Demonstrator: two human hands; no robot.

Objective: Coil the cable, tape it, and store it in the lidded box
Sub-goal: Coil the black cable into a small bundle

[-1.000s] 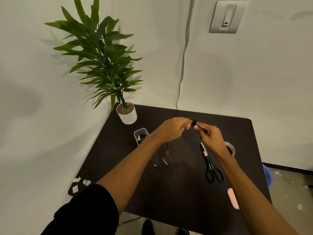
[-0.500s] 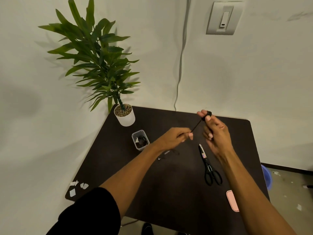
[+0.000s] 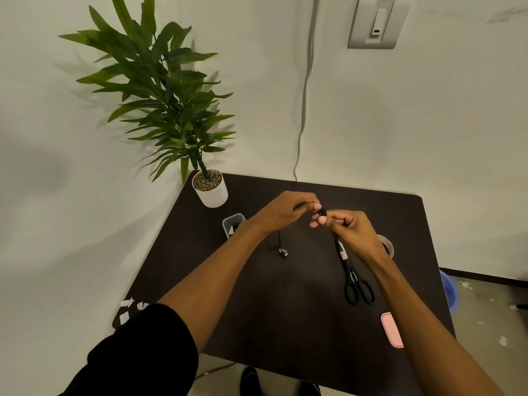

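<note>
Above the middle of the dark table [image 3: 285, 324], my left hand [image 3: 288, 208] and my right hand [image 3: 347, 228] meet fingertip to fingertip. Between them sits a small black coil of the cable [image 3: 323, 213], pinched by both hands. A loose end of the cable hangs from under my left hand, and its silver plug [image 3: 283, 252] dangles just over the table. A small clear box [image 3: 233, 222] with dark contents stands open behind my left wrist. The tape roll [image 3: 387, 245] lies partly hidden behind my right wrist.
Black scissors [image 3: 354, 278] lie right of centre, blades pointing away. A pink flat object [image 3: 391, 330] rests at the right edge. A potted plant [image 3: 210, 190] stands at the far left corner. White paper scraps [image 3: 128, 308] lie at the near left corner. A blue tub [image 3: 450, 290] sits on the floor.
My right hand has come down and left from its raised position, and my hands have closed together again on the coil. The hanging end is shorter and the plug has lifted.
</note>
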